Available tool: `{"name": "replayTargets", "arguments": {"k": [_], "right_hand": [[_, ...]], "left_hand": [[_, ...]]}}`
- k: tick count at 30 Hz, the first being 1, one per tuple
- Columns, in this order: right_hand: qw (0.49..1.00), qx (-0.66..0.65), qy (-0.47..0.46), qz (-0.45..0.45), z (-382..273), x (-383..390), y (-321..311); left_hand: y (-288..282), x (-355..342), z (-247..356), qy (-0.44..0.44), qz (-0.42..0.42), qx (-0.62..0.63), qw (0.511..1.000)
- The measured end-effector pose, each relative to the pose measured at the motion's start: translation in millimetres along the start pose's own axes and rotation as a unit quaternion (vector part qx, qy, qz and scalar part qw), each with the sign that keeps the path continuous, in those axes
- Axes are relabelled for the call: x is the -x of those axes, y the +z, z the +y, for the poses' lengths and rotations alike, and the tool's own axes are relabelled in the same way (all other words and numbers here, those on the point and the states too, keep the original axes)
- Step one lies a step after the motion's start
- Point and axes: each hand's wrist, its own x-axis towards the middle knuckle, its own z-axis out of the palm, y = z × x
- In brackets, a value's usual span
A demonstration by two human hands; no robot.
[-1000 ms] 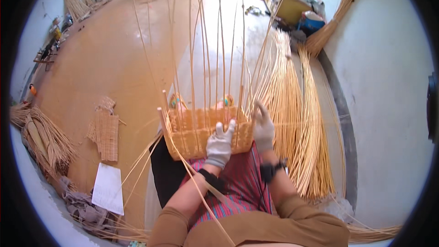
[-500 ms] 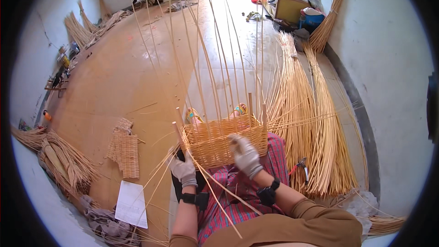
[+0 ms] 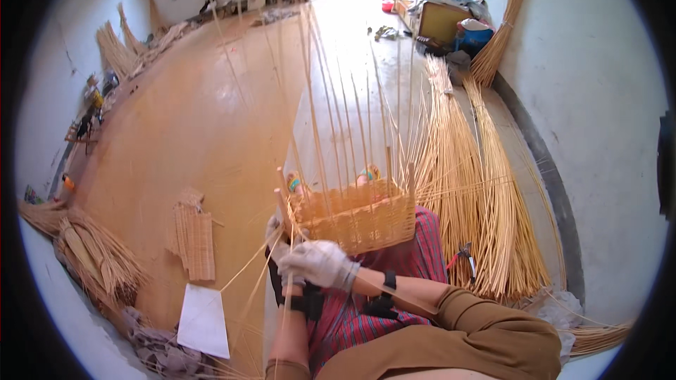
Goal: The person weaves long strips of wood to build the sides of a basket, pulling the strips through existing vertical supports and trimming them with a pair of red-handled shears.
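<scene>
A half-woven wicker basket rests across my lap, with tall thin stakes and short thick corner posts standing up from it. My right hand, in a pale glove, has its fingers closed on a wicker strand just outside the basket's left end. Partly hidden behind it, my gloved left hand grips the basket's left corner below a post. Loose strands fan out from this corner toward the lower left. The right hand's fingertips are slightly blurred.
Long wicker bundles lie on the floor to the right, with red-handled pliers beside them. At left are a woven piece, a white sheet and another bundle. Boxes and bags stand far right.
My right hand has moved left from the basket's front side to its left corner, closing on a strand there. My left hand stays at that corner. The view has shifted slightly.
</scene>
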Motion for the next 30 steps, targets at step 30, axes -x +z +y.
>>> {"name": "replayTargets", "arguments": {"k": [30], "right_hand": [[0.878,-0.057,0.289,0.377,122.2,43.7,-45.9]], "left_hand": [[30.5,25.6,19.9,0.129,-0.185,-0.62,0.752]]}}
